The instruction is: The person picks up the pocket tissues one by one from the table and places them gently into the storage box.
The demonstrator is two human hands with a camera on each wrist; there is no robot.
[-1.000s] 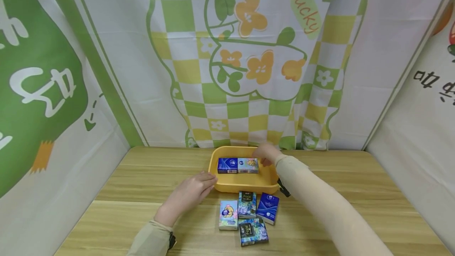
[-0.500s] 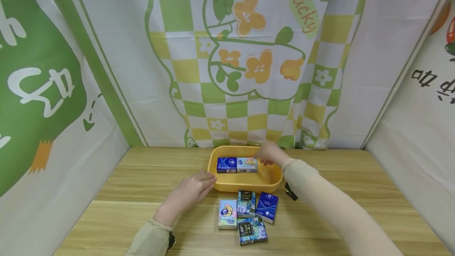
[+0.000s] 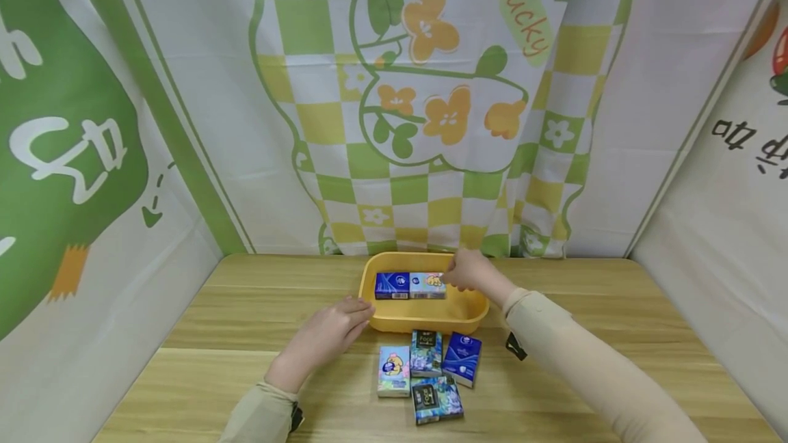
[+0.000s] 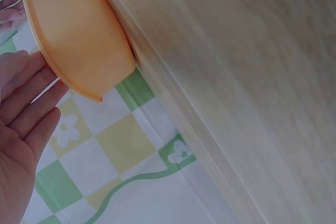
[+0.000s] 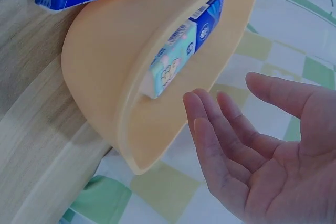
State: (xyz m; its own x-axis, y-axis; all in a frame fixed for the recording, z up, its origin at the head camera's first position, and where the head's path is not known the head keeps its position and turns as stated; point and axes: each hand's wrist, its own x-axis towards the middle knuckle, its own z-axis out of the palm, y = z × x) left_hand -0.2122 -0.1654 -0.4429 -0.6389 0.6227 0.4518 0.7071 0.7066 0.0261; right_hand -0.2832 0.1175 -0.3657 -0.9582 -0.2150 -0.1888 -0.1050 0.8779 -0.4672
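My left hand (image 3: pixel 332 332) rests its fairly straight fingers against the left rim of a yellow plastic basket (image 3: pixel 425 325); the left wrist view shows the fingertips (image 4: pixel 59 83) at that rim. Over the basket's right end is my right hand (image 3: pixel 473 272), its fingers loosely bent with nothing between them in the right wrist view. Inside, a dark blue tissue pack (image 3: pixel 391 286) and a pastel cartoon tissue pack (image 3: pixel 426 286) lie end to end along the back. In front of the basket lie another cartoon pack (image 3: pixel 394 371), two floral "Face" packs (image 3: pixel 427 353) and a blue pack (image 3: pixel 462 359).
The basket and packs stand on a wood-grain table (image 3: pixel 246 313). A green and white checked curtain (image 3: pixel 418 197) hangs just behind the table's back edge. Printed cloth walls close off the left and right sides.
My right hand has shifted slightly right and up from inside the basket toward its right rim. The left hand keeps its place, and the tissue packs have not moved.
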